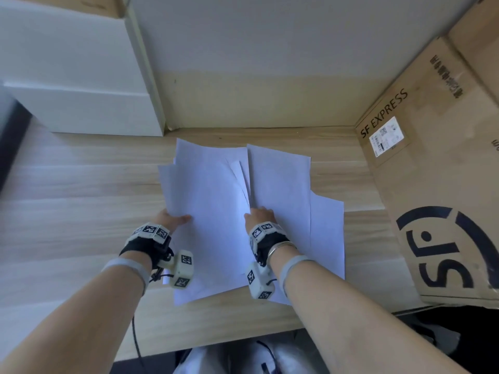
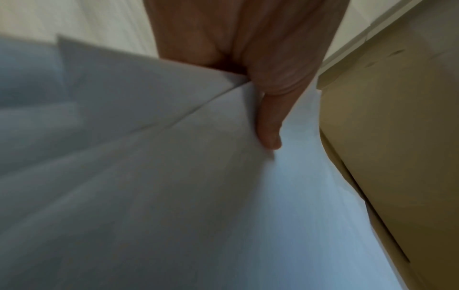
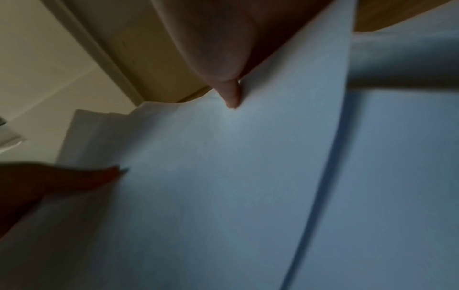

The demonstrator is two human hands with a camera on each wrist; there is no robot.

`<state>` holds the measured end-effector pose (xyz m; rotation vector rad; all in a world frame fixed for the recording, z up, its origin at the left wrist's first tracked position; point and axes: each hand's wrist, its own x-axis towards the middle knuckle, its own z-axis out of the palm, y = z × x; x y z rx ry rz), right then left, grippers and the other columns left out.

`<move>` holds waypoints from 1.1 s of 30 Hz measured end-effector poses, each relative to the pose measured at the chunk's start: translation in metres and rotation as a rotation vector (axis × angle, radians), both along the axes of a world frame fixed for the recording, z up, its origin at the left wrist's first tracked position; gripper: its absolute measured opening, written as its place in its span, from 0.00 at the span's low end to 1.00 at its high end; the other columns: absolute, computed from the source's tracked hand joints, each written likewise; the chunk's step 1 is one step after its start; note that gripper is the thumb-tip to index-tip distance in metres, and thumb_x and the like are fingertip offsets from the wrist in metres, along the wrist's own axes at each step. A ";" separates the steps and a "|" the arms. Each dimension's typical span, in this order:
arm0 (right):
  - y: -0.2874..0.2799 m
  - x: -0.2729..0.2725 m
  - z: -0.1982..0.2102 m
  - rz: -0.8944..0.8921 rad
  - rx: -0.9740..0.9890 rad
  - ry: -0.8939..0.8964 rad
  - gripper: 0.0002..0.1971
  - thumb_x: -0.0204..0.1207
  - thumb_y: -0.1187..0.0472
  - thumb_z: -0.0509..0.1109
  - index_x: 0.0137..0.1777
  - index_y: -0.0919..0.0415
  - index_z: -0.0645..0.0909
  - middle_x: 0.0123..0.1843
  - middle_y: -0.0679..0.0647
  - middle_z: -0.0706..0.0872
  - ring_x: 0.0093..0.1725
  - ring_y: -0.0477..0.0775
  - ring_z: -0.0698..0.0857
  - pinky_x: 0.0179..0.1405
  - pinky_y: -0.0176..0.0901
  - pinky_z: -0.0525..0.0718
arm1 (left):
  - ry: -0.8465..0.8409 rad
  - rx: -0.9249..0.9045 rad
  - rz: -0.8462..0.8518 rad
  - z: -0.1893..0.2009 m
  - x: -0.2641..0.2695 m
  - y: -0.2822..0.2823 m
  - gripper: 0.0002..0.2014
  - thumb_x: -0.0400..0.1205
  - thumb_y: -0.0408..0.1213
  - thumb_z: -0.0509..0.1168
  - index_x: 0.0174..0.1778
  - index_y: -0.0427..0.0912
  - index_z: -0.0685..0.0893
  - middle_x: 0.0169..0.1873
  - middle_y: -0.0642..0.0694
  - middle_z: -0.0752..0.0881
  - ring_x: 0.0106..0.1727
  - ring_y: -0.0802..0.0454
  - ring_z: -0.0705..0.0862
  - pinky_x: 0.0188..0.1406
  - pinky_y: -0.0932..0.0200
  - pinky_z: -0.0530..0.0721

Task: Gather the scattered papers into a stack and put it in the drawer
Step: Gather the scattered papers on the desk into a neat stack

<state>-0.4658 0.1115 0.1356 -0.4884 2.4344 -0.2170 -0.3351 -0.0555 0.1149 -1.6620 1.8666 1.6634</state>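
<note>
Several white paper sheets lie overlapping on the wooden desk [image 1: 81, 211]. A loose left pile [image 1: 210, 211] partly covers further sheets on the right [image 1: 324, 233]. My left hand [image 1: 174, 220] grips the pile's left edge, its thumb [image 2: 269, 127] on top and its fingers hidden beneath. At the pile's right edge, my right hand [image 1: 260, 215] pinches the paper [image 3: 211, 176]: its thumb [image 3: 232, 96] lies on top and its fingers are hidden behind the sheet. The pile's edges are uneven and fanned.
A white cabinet with flat fronts [image 1: 81, 76] stands at the back left against the wall. A large SF EXPRESS cardboard box [image 1: 432, 198] fills the desk's right side, close to the right sheets. A dark object [image 1: 10, 147] is at the far left.
</note>
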 end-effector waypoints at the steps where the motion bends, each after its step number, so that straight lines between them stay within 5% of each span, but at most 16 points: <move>1: 0.001 -0.006 0.000 -0.022 0.020 0.020 0.18 0.84 0.61 0.50 0.69 0.62 0.74 0.70 0.60 0.75 0.71 0.63 0.71 0.69 0.55 0.71 | 0.001 -0.004 0.010 0.000 0.002 -0.001 0.27 0.76 0.33 0.71 0.70 0.29 0.75 0.68 0.29 0.79 0.68 0.33 0.79 0.65 0.45 0.75; 6: 0.033 -0.049 0.002 -0.366 0.101 0.120 0.20 0.80 0.58 0.61 0.71 0.59 0.68 0.73 0.62 0.66 0.72 0.66 0.67 0.68 0.60 0.70 | 0.065 -0.018 0.071 0.002 0.010 -0.010 0.23 0.76 0.30 0.71 0.66 0.26 0.78 0.64 0.25 0.81 0.65 0.30 0.81 0.62 0.46 0.78; 12: 0.056 -0.068 -0.007 -0.579 0.093 0.002 0.39 0.72 0.53 0.74 0.78 0.54 0.56 0.76 0.62 0.60 0.75 0.68 0.62 0.69 0.63 0.70 | 0.068 0.010 0.079 0.002 0.023 -0.021 0.25 0.75 0.34 0.72 0.67 0.30 0.78 0.63 0.28 0.83 0.64 0.31 0.82 0.67 0.38 0.78; 17: 0.059 -0.068 -0.014 -0.671 -0.077 -0.045 0.49 0.71 0.63 0.76 0.83 0.45 0.45 0.80 0.63 0.57 0.75 0.68 0.68 0.70 0.62 0.72 | 0.051 -0.003 0.063 -0.001 0.028 -0.026 0.26 0.74 0.38 0.73 0.66 0.31 0.79 0.61 0.30 0.84 0.63 0.31 0.82 0.68 0.34 0.76; 19: 0.064 -0.071 -0.009 -0.664 -0.132 -0.063 0.52 0.72 0.67 0.75 0.83 0.45 0.41 0.79 0.65 0.64 0.73 0.67 0.74 0.68 0.59 0.75 | 0.055 -0.003 0.065 0.001 0.028 -0.026 0.26 0.73 0.38 0.74 0.66 0.31 0.79 0.62 0.29 0.83 0.63 0.30 0.81 0.68 0.33 0.76; 22: 0.077 -0.073 0.001 -0.686 -0.122 -0.068 0.42 0.75 0.64 0.73 0.83 0.54 0.51 0.72 0.68 0.76 0.70 0.66 0.79 0.64 0.57 0.79 | 0.065 0.007 0.058 0.002 0.025 -0.027 0.26 0.73 0.37 0.74 0.65 0.31 0.80 0.61 0.27 0.83 0.63 0.29 0.82 0.67 0.32 0.77; 24: 0.088 -0.074 0.008 -0.671 -0.054 -0.087 0.30 0.77 0.60 0.71 0.76 0.66 0.66 0.72 0.66 0.78 0.70 0.66 0.79 0.64 0.54 0.78 | 0.065 0.016 0.035 0.004 0.022 -0.028 0.26 0.73 0.38 0.74 0.65 0.31 0.80 0.61 0.27 0.84 0.62 0.30 0.82 0.67 0.33 0.77; 26: 0.101 -0.072 0.015 -0.643 0.029 -0.124 0.27 0.79 0.58 0.69 0.73 0.70 0.70 0.74 0.65 0.76 0.72 0.66 0.77 0.67 0.53 0.77 | 0.066 0.026 0.021 0.005 0.020 -0.028 0.25 0.73 0.39 0.74 0.64 0.30 0.81 0.60 0.27 0.84 0.62 0.30 0.83 0.67 0.33 0.77; 28: 0.114 -0.071 0.018 -0.649 0.119 -0.142 0.26 0.79 0.59 0.69 0.74 0.71 0.70 0.74 0.64 0.76 0.73 0.65 0.76 0.65 0.51 0.77 | 0.077 0.035 0.013 0.005 0.019 -0.028 0.25 0.73 0.38 0.74 0.64 0.30 0.81 0.60 0.27 0.84 0.62 0.30 0.83 0.67 0.33 0.77; 31: 0.131 -0.062 0.021 -0.643 0.144 -0.206 0.16 0.81 0.64 0.65 0.67 0.67 0.77 0.68 0.64 0.80 0.63 0.63 0.81 0.42 0.41 0.79 | 0.086 0.048 0.003 0.007 0.018 -0.027 0.24 0.73 0.36 0.73 0.64 0.29 0.80 0.60 0.26 0.84 0.61 0.29 0.83 0.66 0.32 0.78; 33: 0.139 -0.053 0.020 -0.565 0.245 -0.310 0.03 0.80 0.64 0.65 0.50 0.60 0.80 0.56 0.58 0.82 0.56 0.59 0.78 0.48 0.44 0.80 | 0.090 0.057 -0.002 0.008 0.018 -0.026 0.24 0.74 0.36 0.73 0.65 0.29 0.80 0.59 0.26 0.84 0.59 0.30 0.83 0.65 0.31 0.78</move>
